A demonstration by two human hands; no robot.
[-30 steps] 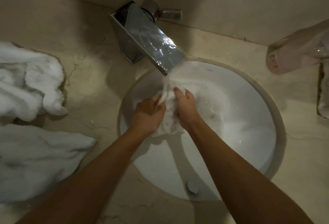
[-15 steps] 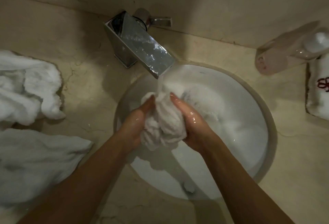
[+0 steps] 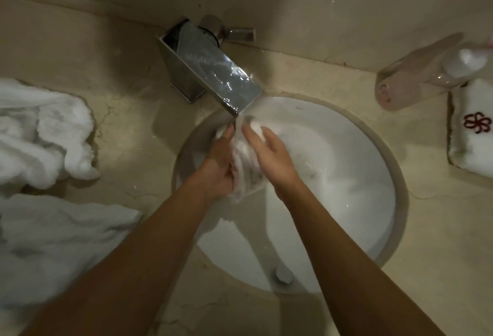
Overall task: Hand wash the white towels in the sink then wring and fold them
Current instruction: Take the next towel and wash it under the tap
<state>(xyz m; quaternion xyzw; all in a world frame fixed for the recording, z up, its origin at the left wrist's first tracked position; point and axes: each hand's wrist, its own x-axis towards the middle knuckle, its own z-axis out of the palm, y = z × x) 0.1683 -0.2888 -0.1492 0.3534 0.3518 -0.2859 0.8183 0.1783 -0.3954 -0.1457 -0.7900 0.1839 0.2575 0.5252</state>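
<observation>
a pale counter (image 3: 128,127) holds a round white sink (image 3: 360,202); crumpled towels (image 3: 45,132) lie left; under the tap (image 3: 213,74), left hand (image 3: 218,167) and right hand (image 3: 269,156) clamp a wet towel (image 3: 246,175) between curled fingers over the sink's far left.

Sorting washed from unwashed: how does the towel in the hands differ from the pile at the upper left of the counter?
The towel in the hands is bunched under the faucet stream, pressed between left hand and right hand; the upper-left pile lies untouched on the counter. The first is over the sink, the second beside it. Both are white.
</observation>
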